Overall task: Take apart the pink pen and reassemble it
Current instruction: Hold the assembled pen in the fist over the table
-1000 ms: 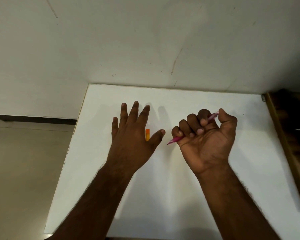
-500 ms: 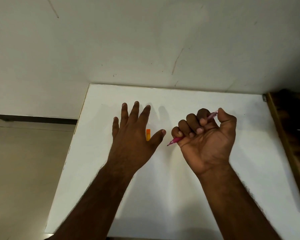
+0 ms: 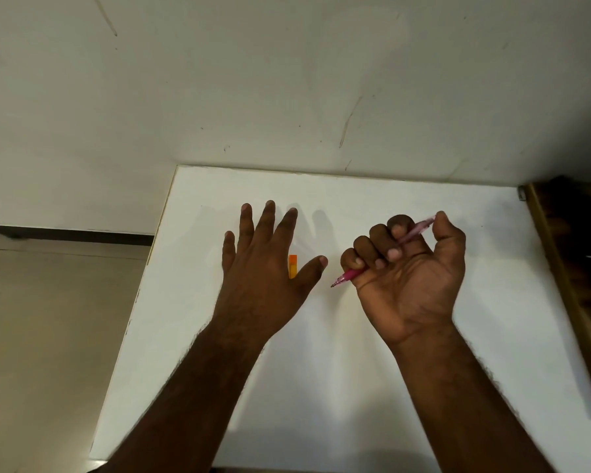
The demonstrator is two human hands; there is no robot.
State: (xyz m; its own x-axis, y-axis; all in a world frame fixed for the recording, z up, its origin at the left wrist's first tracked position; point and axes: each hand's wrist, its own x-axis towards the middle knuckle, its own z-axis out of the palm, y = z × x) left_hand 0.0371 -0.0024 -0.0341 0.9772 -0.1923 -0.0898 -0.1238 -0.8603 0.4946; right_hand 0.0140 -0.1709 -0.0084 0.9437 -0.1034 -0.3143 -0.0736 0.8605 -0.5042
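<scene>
My right hand [image 3: 408, 274] is closed in a fist around the pink pen [image 3: 347, 276], palm turned up. The pen's tip sticks out to the lower left of the fist, and its rear end shows by the thumb at the upper right. Most of the barrel is hidden by the fingers. My left hand [image 3: 267, 264] lies flat on the white table [image 3: 355, 387] with fingers spread, holding nothing. A small orange piece [image 3: 292, 266] lies on the table between its index finger and thumb, partly hidden by the hand.
The white table meets a pale wall [image 3: 287, 80] at its far edge. A tan floor [image 3: 48, 336] lies off the table's left edge. A dark wooden piece of furniture [image 3: 574, 268] borders the table on the right.
</scene>
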